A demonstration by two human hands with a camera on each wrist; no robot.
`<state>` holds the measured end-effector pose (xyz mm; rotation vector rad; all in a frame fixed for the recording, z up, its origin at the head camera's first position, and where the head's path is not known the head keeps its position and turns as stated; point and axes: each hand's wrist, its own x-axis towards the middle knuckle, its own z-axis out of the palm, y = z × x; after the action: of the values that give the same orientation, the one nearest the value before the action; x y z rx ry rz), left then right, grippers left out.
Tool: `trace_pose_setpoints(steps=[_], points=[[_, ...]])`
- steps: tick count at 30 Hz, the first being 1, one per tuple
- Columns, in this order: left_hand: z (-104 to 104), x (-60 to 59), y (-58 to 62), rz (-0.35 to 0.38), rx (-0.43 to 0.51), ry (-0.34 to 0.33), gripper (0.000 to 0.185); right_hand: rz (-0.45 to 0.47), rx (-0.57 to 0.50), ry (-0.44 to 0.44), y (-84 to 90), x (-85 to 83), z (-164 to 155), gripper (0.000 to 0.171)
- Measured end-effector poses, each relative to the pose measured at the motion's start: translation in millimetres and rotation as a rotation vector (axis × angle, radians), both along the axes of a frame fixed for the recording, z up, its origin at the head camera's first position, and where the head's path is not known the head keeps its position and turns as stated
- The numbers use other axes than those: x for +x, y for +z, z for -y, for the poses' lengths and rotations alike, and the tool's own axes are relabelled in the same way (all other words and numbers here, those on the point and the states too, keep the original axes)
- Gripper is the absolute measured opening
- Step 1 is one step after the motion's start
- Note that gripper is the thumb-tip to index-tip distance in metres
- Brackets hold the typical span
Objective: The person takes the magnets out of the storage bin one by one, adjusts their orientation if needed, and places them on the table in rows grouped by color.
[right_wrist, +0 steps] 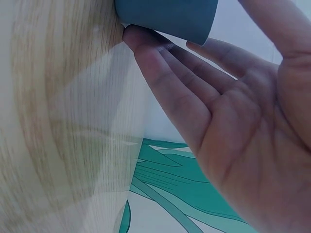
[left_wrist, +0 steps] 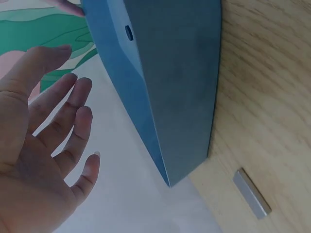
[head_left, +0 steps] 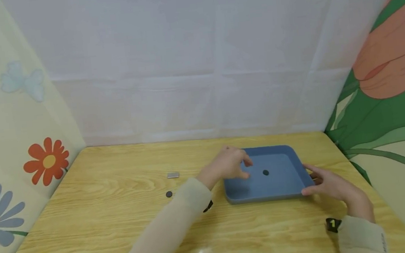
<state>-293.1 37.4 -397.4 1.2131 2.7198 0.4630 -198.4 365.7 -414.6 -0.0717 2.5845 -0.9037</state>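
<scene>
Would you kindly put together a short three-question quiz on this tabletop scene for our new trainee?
1. True or false: a small dark disc lies inside the blue tray.
2. Which hand touches the tray's near right corner? A) left hand B) right hand
3. Name the two small things lying on the wooden table to the left of the tray.

Key
1. True.
2. B; its straight fingers rest against the corner, while the left hand hovers open over the tray's left side.
3. A grey rectangular block and a second dark disc.
</scene>
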Motion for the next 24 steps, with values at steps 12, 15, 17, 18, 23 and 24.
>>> trace_pose_setpoints(steps=[12, 15, 17, 18, 23, 24], points=[[-24.2, -1.8, -9.9, 0.001, -0.013, 0.01, 0.035, -0.001, -0.003, -0.009, -0.8, 0.2, 0.0, 0.108], [-29.8, -3.3, -13.3, 0.008, -0.006, 0.02, 0.035, -0.004, -0.003, -0.009, -0.6, 0.6, 0.7, 0.107], [-33.2, -4.1, -15.5, 0.013, -0.008, 0.027, 0.035, -0.006, -0.004, -0.01, -0.4, 1.0, 1.5, 0.107], [-34.8, -4.5, -16.2, 0.014, -0.012, 0.028, 0.035, -0.007, -0.005, -0.011, -0.4, 1.2, 1.9, 0.107], [-41.4, -5.8, -21.2, 0.026, -0.019, 0.034, 0.036, -0.007, -0.006, -0.015, 1.1, 2.1, 3.0, 0.107], [-42.5, -6.2, -22.7, 0.029, -0.017, 0.037, 0.036, -0.007, -0.009, -0.014, 1.6, 2.1, 3.1, 0.107]])
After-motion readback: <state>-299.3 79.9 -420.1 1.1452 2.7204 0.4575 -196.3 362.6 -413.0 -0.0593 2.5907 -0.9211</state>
